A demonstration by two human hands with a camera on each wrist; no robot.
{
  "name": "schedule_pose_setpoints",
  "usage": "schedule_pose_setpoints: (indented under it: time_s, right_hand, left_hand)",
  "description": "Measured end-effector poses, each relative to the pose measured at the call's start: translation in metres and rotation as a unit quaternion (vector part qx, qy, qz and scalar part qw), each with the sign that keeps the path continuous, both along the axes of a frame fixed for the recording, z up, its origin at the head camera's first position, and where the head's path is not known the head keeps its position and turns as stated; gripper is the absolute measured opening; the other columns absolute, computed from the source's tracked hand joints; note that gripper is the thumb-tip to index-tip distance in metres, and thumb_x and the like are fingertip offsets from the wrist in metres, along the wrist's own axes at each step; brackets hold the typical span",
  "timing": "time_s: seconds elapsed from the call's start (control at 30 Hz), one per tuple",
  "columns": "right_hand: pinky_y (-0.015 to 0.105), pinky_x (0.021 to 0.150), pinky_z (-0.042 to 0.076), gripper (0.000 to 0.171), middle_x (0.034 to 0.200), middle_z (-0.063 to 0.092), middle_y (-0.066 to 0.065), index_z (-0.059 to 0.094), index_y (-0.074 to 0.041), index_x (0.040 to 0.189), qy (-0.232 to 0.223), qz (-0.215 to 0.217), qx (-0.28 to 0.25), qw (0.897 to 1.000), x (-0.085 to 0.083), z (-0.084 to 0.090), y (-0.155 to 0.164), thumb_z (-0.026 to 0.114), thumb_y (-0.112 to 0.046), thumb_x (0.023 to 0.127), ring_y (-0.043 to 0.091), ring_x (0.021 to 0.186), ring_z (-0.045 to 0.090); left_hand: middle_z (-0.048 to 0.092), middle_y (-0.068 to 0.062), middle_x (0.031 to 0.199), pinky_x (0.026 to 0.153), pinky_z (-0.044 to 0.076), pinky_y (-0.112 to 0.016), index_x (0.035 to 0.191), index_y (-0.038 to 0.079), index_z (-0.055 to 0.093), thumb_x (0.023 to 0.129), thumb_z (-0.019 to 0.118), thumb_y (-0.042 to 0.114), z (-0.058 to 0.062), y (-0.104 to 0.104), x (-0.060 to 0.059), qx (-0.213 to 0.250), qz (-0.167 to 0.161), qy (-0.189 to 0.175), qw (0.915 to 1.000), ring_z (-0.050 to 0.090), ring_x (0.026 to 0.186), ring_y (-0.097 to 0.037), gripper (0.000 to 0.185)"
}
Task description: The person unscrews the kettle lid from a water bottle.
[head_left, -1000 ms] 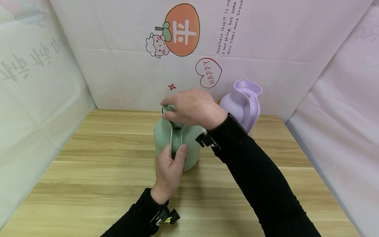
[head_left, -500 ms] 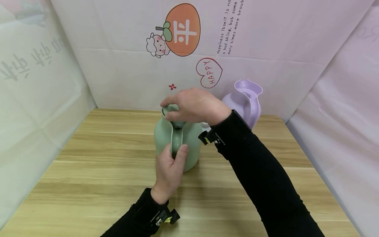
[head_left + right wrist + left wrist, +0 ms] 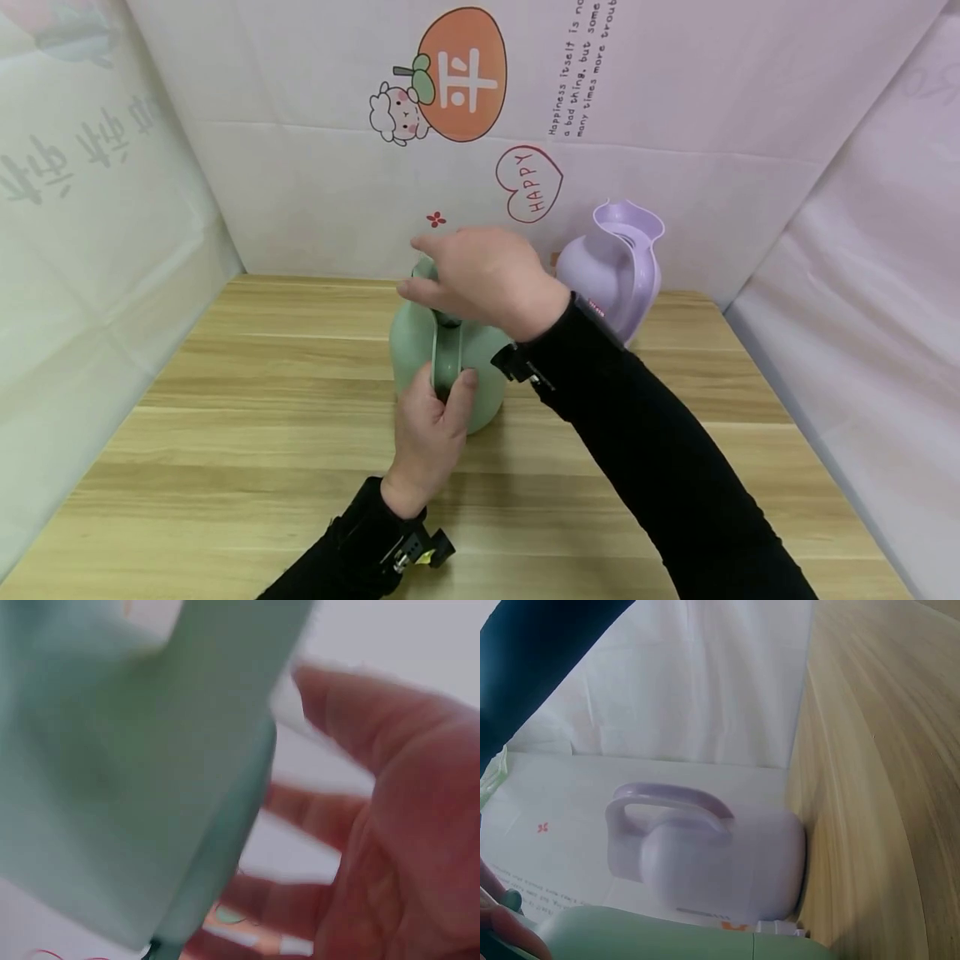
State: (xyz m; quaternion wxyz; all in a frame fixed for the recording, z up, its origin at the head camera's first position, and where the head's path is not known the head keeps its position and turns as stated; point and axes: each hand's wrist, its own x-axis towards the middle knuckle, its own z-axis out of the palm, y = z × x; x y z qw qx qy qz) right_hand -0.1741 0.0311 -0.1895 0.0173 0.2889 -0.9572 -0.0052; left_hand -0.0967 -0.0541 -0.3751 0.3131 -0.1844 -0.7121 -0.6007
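Observation:
A green jug (image 3: 408, 354), shaped like a thermos jug, stands upright on the wooden table. My left hand (image 3: 427, 437) grips its handle from the near side, thumb on the right. Over the jug's mouth, my right hand (image 3: 491, 271) has its fingers spread. In the right wrist view, the thumb stands apart from the green lid (image 3: 236, 832), and the fingers reach past the lid's far side. Whether they touch it I cannot tell. The right hand hides most of the mouth in the head view.
A lilac jug (image 3: 592, 271) of similar shape stands behind and to the right, partly covered by the right forearm. A small white object (image 3: 778, 928) lies near its base. White printed cloth walls (image 3: 315, 200) enclose the wooden table (image 3: 262, 417) at the back and sides.
The right hand's fingers have spread and come away from their hold on the lid. Its wrist swung slightly right, then back left. The left hand and the green jug stay in place.

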Motion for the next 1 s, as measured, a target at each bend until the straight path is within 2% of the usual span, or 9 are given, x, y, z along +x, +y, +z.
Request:
schedule_pose_setpoints:
  time_s: [0.07,0.13,0.23,0.33,0.5,0.63,0.77,0.87,1.0]
  right_hand:
    - [0.041,0.063,0.057,0.06,0.116,0.074,0.006,0.056,-0.03,0.149,0.033,-0.04,0.005,0.999,0.006,-0.004,-0.006,0.051,-0.066,0.102,0.023,0.096,0.07]
    - [0.039,0.051,0.051,0.053,0.092,0.071,0.005,0.065,-0.028,0.134,0.063,-0.067,0.011,0.996,0.011,-0.009,-0.011,0.05,-0.067,0.102,0.024,0.075,0.066]
    - [0.037,0.046,0.046,0.045,0.068,0.06,0.003,0.066,-0.023,0.106,0.101,-0.077,0.022,0.992,0.016,-0.015,-0.015,0.049,-0.064,0.104,0.024,0.06,0.059]
    - [0.037,0.046,0.046,0.045,0.062,0.056,0.001,0.063,-0.021,0.095,0.126,-0.068,0.035,0.989,0.016,-0.017,-0.015,0.047,-0.062,0.105,0.024,0.058,0.059]
    - [0.036,0.048,0.042,0.043,0.063,0.053,-0.001,0.059,-0.02,0.089,0.112,-0.047,0.023,0.992,0.013,-0.016,-0.012,0.049,-0.058,0.106,0.022,0.062,0.058]
    - [0.036,0.049,0.041,0.04,0.065,0.054,-0.001,0.062,-0.021,0.092,0.104,-0.022,0.008,0.994,0.01,-0.015,-0.007,0.051,-0.057,0.106,0.023,0.065,0.059]
    - [0.036,0.055,0.044,0.037,0.077,0.059,-0.001,0.068,-0.029,0.116,0.079,-0.013,0.011,0.997,0.007,-0.013,-0.003,0.05,-0.059,0.105,0.022,0.075,0.06]
    - [0.038,0.061,0.047,0.04,0.088,0.064,-0.002,0.065,-0.034,0.133,0.061,-0.007,0.019,0.998,0.004,-0.01,-0.001,0.05,-0.058,0.105,0.023,0.082,0.059]
    - [0.04,0.072,0.051,0.046,0.112,0.07,-0.001,0.06,-0.038,0.144,0.041,0.0,0.026,0.999,0.001,-0.008,0.001,0.049,-0.059,0.105,0.026,0.096,0.061]
  left_hand:
    - [0.033,0.004,0.063,0.051,0.031,-0.024,0.075,0.011,0.039,0.105,0.061,0.011,0.001,0.0,0.0,-0.001,-0.001,0.008,1.0,0.029,0.054,-0.004,0.037]
    - [0.032,0.004,0.063,0.051,0.03,-0.023,0.075,0.011,0.039,0.105,0.06,0.012,0.001,0.0,0.0,-0.002,0.0,0.013,0.9999,0.029,0.055,-0.004,0.037]
    - [0.033,0.005,0.065,0.053,0.031,-0.022,0.075,0.011,0.04,0.106,0.06,0.014,0.002,0.0,0.0,-0.004,0.004,0.017,0.9998,0.031,0.057,-0.005,0.036]
    - [0.033,0.005,0.066,0.054,0.031,-0.022,0.076,0.011,0.041,0.105,0.06,0.013,0.002,0.0,-0.001,-0.006,0.007,0.015,0.9998,0.032,0.058,-0.005,0.035]
    - [0.034,0.006,0.065,0.053,0.032,-0.022,0.076,0.011,0.042,0.105,0.061,0.013,0.002,0.0,0.0,-0.006,0.013,0.008,0.9999,0.032,0.057,-0.005,0.035]
    - [0.034,0.006,0.066,0.054,0.033,-0.023,0.076,0.011,0.042,0.105,0.061,0.016,0.002,0.0,0.0,-0.004,0.013,0.003,0.9999,0.032,0.057,-0.006,0.035]
    - [0.035,0.005,0.067,0.055,0.034,-0.024,0.077,0.011,0.043,0.106,0.061,0.02,0.002,0.0,0.0,-0.003,0.012,0.002,0.9999,0.033,0.058,-0.006,0.036]
    - [0.035,0.006,0.067,0.056,0.035,-0.024,0.078,0.011,0.044,0.106,0.061,0.02,0.001,0.001,-0.001,-0.003,0.012,0.002,0.9999,0.035,0.059,-0.007,0.034]
    - [0.037,0.006,0.069,0.057,0.038,-0.025,0.079,0.01,0.046,0.106,0.061,0.016,0.001,0.001,-0.001,-0.003,0.011,0.002,0.9999,0.038,0.06,-0.008,0.031]
